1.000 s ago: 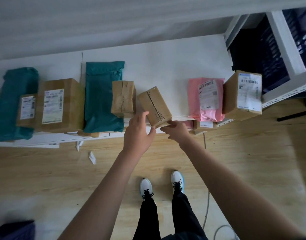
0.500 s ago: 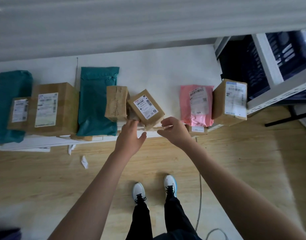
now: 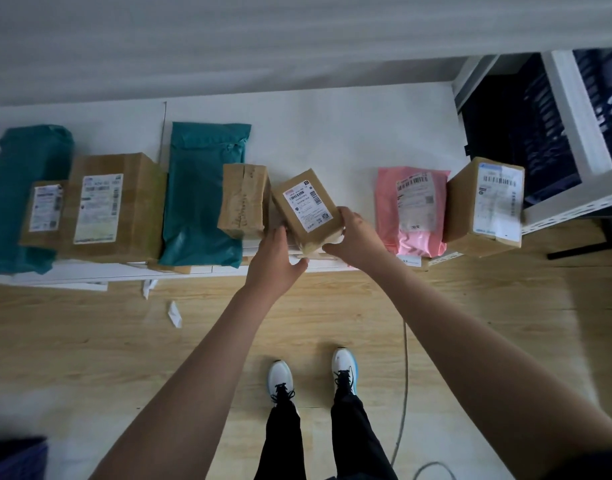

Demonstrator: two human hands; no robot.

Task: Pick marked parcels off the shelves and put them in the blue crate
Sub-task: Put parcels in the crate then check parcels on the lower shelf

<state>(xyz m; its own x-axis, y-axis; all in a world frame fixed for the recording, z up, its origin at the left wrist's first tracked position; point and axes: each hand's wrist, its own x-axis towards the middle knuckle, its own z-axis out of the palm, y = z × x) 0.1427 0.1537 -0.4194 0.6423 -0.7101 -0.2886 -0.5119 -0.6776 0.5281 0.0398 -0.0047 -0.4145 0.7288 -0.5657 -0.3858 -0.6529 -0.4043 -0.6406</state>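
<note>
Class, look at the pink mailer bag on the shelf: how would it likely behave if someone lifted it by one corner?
The pink mailer bag would probably flop and sag, since its film looks thin and wrinkled, unlike the stiff small cardboard box beside it. Its glossy surface may be slippery to pinch. It bulges only slightly, so it seems light, though its contents are hidden.

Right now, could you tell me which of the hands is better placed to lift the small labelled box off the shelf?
Right, probably. The right hand wraps the small labelled box at its near corner, while the left hand only touches its lower-left edge.
</note>
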